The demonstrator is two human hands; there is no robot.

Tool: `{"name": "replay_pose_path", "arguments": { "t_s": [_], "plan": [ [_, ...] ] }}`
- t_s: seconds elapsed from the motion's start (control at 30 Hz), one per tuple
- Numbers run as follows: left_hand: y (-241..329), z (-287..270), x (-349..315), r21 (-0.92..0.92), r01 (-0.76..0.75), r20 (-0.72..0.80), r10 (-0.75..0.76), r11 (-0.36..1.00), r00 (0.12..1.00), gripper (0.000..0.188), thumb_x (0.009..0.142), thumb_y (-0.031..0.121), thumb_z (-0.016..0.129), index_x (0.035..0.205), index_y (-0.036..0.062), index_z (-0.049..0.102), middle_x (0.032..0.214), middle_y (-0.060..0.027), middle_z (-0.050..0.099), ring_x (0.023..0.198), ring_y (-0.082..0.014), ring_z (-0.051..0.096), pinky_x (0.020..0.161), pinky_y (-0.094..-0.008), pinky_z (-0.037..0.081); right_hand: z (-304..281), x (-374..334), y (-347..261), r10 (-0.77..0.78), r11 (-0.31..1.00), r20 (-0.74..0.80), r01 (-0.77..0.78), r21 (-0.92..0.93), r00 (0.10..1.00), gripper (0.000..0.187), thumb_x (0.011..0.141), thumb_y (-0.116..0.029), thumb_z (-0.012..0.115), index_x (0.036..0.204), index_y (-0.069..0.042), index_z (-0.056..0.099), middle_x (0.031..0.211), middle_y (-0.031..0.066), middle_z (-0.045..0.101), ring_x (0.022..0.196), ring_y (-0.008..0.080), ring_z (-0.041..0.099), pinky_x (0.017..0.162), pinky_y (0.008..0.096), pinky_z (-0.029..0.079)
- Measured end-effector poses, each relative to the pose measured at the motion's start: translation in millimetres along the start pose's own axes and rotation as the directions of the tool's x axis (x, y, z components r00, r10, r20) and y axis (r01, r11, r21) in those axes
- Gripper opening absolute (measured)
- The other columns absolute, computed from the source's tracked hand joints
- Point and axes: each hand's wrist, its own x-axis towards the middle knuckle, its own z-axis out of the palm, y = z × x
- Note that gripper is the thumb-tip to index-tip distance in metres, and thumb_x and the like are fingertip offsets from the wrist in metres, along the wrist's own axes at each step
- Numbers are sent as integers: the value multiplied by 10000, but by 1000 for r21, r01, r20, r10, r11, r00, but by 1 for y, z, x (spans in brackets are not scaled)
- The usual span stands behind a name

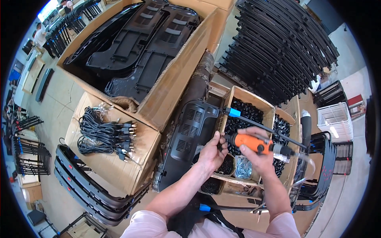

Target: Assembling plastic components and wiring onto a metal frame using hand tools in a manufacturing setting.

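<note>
My right hand (258, 158) is wrapped round an orange power screwdriver (251, 142) with a dark rear end, lying nearly level and its nose pointing left. Close to that nose is my left hand (213, 154), its fingers curled and pinched together; whatever they hold is too small or hidden to name. Left of it a long black plastic panel (189, 129) with slotted vents lies at a slant. A black bar with a blue band (234, 112) runs across the cardboard box (271, 104) of small black parts, just beyond the screwdriver.
A bin of silver screws (243, 168) and a bin of black screws (226, 165) sit near my wrists. Bundled black cables (105, 131) rest on cardboard at left. A big carton (174, 79) holds black panels. Stacked black frames (278, 43) stand far right, curved black panels (95, 190) near left.
</note>
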Motion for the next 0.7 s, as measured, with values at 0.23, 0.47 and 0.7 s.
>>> {"name": "replay_pose_path", "arguments": {
  "t_s": [0.23,0.47,0.7],
  "plan": [
    [-10,-1,34,260,-137,-25,149,956,989,393,1164,416,444,1120,75,635,933,-42,674,757,-163,621,670,-321,521,-23,98,31,-34,999,-66,33,-10,997,495,911,-63,816,1343,18,590,1260,145,720,1166,194,685,1069,369,545],
    [-9,-34,29,447,-147,42,144,882,989,320,1163,299,487,1183,41,676,1002,-24,680,820,-104,607,705,-268,501,-16,133,66,11,1000,-17,-11,16,1000,459,905,-74,825,1308,-12,615,1222,108,726,1124,162,677,1012,342,558],
    [-1,-36,29,479,-137,99,102,867,990,287,1151,265,526,1274,49,671,915,21,639,767,-80,572,687,-248,484,-7,145,69,14,986,28,-9,-166,1000,403,893,-102,815,1259,-47,656,1160,61,743,1061,133,685,958,326,563]
  ]
}}
